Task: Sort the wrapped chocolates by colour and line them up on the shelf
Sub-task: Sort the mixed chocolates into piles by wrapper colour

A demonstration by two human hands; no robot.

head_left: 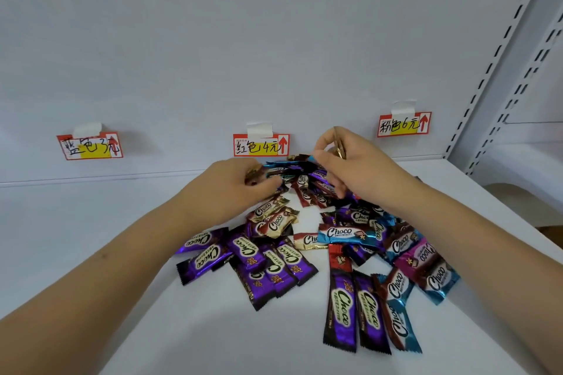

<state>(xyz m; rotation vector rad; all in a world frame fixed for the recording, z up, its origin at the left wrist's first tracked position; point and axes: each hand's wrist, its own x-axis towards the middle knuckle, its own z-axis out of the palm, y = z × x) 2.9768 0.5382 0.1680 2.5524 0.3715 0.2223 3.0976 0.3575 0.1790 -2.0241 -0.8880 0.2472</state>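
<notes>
Two hands over the chocolate pile [304, 240] on the shelf [76, 237]: left hand [234, 189] and right hand [344, 158] each pinching gold-wrapped chocolates.

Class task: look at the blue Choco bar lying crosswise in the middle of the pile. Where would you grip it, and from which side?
Pinch the blue Choco bar at its left crimped end, coming from the bare gap of shelf on that side. That end lies free on top; the right end runs under neighbouring wrappers.
</notes>
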